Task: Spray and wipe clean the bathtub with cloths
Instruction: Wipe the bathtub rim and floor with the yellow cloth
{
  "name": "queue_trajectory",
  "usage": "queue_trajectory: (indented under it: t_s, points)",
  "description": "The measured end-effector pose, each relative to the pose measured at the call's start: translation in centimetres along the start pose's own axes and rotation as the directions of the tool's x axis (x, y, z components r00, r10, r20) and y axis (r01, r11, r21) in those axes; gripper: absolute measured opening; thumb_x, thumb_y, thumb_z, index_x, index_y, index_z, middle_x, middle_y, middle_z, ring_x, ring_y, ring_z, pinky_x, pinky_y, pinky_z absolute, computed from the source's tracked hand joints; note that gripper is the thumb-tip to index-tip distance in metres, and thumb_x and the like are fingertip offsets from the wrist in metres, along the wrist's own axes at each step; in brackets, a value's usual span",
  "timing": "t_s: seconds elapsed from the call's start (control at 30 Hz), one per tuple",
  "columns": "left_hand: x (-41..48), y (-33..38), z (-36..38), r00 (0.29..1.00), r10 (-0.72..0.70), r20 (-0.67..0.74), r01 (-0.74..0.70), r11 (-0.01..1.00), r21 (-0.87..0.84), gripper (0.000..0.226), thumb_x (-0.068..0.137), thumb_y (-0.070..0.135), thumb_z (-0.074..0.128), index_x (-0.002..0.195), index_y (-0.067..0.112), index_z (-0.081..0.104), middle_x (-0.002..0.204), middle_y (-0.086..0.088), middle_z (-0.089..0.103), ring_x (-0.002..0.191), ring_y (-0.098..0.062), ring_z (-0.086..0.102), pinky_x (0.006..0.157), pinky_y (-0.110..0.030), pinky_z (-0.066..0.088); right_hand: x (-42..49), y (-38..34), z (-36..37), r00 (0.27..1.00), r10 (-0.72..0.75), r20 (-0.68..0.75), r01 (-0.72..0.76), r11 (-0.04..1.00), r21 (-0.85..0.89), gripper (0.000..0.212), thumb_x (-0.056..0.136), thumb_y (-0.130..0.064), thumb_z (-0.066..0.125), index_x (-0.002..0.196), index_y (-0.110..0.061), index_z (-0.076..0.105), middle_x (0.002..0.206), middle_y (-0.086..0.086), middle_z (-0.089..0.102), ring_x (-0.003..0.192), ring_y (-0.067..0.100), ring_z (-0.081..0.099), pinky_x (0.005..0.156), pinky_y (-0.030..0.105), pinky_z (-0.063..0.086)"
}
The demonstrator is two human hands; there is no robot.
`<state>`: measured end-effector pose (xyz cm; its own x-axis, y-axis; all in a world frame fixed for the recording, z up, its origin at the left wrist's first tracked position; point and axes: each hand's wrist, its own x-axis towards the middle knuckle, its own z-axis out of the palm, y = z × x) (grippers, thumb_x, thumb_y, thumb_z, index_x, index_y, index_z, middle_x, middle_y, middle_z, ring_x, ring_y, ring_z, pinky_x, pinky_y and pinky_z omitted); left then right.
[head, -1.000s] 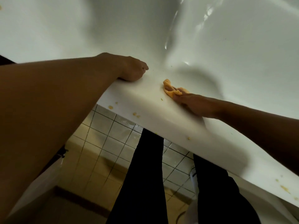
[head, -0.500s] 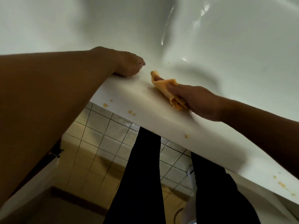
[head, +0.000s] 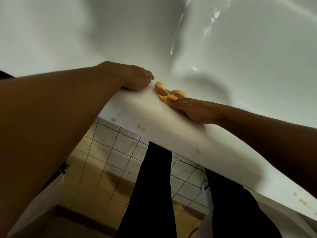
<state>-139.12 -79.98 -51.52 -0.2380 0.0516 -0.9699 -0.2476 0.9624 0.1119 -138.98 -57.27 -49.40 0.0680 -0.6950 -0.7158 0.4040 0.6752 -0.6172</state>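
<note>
Cloth (head: 164,97) on the bathtub (head: 154,115) rim, gripped before, now lies under the flat right hand (head: 193,109), nearer the fisted left hand (head: 137,79).

One bathtub (head: 171,134), one orange cloth (head: 164,99), two hands (left hand (head: 137,79), right hand (head: 193,109)), two legs (head: 151,186).

You wear plain black trousers (head: 151,186) of a smooth, matte fabric that fits close on both legs and shows as two narrow, dark shapes. Your left forearm (head: 60,117) and right forearm (head: 265,134) are bare along all that shows. Your left hand (head: 135,78) and right hand (head: 193,109) are bare too.
</note>
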Motion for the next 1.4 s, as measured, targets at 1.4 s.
queue_trajectory:
  t_s: [1.4]
  points:
    - [12.0, -1.9, 0.7, 0.991, -0.057, -0.123, 0.112, 0.856, 0.505, 0.056, 0.108, 0.046, 0.009, 0.160, 0.036, -0.012, 0.165, -0.009, -0.029, 0.151, -0.028, -0.029, 0.123, -0.049, -0.015, 16.9, 17.5, -15.2, 0.772, -0.201, -0.602, -0.466, 0.464, -0.753, 0.059, 0.104, -0.051, 0.012, 0.160, -0.043, -0.005, 0.171, 0.000, -0.012, 0.156, 0.035, -0.014, 0.123, 0.061, -0.007]
